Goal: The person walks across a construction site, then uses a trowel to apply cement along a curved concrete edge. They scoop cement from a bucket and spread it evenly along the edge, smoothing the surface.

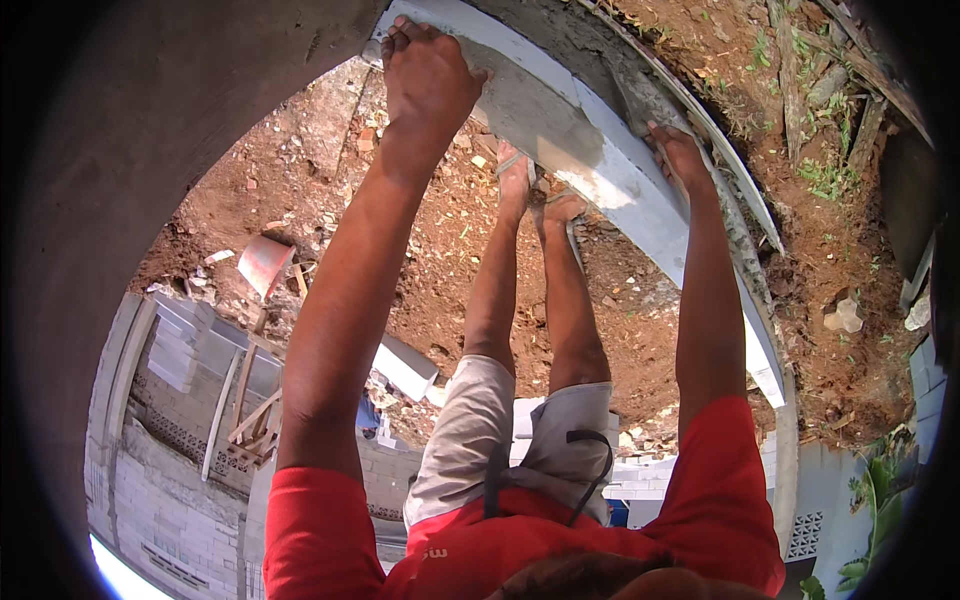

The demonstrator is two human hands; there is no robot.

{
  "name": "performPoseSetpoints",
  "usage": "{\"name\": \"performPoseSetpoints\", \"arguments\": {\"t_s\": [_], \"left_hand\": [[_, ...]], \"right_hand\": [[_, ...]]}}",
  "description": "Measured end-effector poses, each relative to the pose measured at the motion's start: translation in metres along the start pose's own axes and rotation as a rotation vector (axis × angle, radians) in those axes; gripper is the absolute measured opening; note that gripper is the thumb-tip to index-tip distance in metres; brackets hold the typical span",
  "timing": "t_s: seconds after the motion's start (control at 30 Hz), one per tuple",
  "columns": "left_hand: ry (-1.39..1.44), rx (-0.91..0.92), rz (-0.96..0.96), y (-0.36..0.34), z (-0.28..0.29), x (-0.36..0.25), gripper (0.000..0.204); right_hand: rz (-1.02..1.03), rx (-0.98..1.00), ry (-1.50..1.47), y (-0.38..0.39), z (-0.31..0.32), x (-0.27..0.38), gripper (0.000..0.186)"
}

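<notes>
A long pale-grey wall or ledge (625, 165) runs from upper middle to the right, with a damp mortar patch (545, 120) on its face. My left hand (428, 80) is at its upper left end, fingers curled in and thumb out to the side; whatever lies under the fingers is hidden. Farther right, my right hand (680, 155) is at the ledge's far edge with bent fingers. Close to those fingertips a dark, pointed, flat shape (622, 95), perhaps a trowel blade, lies against the grey mortar (560, 35). Whether the right hand holds it cannot be told.
A dark smooth surface (150, 110) fills the upper left. Below are my sandalled feet (515, 175) on reddish, rubble-strewn soil (430, 270). A tipped bucket (266, 264), timber pieces (258, 420) and block walls (180, 490) lie left. Planks (790, 80) and plants (875, 510) are right.
</notes>
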State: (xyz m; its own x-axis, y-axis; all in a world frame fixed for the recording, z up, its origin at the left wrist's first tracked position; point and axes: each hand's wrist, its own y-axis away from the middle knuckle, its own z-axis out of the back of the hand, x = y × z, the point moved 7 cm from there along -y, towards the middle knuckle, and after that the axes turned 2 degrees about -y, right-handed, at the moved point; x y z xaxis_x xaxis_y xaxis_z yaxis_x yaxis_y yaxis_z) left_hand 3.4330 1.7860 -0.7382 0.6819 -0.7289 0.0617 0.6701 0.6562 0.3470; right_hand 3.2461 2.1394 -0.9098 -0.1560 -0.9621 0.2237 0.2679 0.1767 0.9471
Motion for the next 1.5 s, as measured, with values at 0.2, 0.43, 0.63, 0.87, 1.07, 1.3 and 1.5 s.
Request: {"name": "performPoseSetpoints", "arguments": {"t_s": [0.2, 0.43, 0.63, 0.87, 1.07, 1.3, 1.5], "left_hand": [[-0.015, -0.040, -0.012, 0.004, 0.006, 0.001, 0.076], [0.034, 0.167, 0.037, -0.007, 0.003, 0.000, 0.068], [0.049, 0.082, -0.038, -0.006, 0.007, -0.007, 0.069], [-0.018, 0.033, -0.028, -0.002, -0.001, 0.002, 0.069], [0.071, 0.074, -0.066, -0.005, -0.001, 0.003, 0.070], [0.103, 0.028, -0.074, -0.004, 0.002, 0.001, 0.067], [0.020, 0.078, -0.020, -0.002, -0.003, 0.003, 0.066]], "right_hand": [[-0.146, -0.093, 0.043, 0.053, 0.063, -0.062, 0.054], [0.127, 0.107, 0.165, 0.012, 0.000, 0.071, 0.060], [0.093, -0.129, 0.155, -0.037, 0.015, -0.033, 0.060], [-0.094, -0.032, -0.015, 0.046, 0.072, -0.060, 0.051], [0.039, 0.081, 0.170, -0.001, 0.016, 0.039, 0.048], [-0.157, 0.027, 0.151, 0.025, 0.053, -0.071, 0.049], [-0.165, -0.036, 0.076, 0.056, 0.078, -0.061, 0.046]]}}
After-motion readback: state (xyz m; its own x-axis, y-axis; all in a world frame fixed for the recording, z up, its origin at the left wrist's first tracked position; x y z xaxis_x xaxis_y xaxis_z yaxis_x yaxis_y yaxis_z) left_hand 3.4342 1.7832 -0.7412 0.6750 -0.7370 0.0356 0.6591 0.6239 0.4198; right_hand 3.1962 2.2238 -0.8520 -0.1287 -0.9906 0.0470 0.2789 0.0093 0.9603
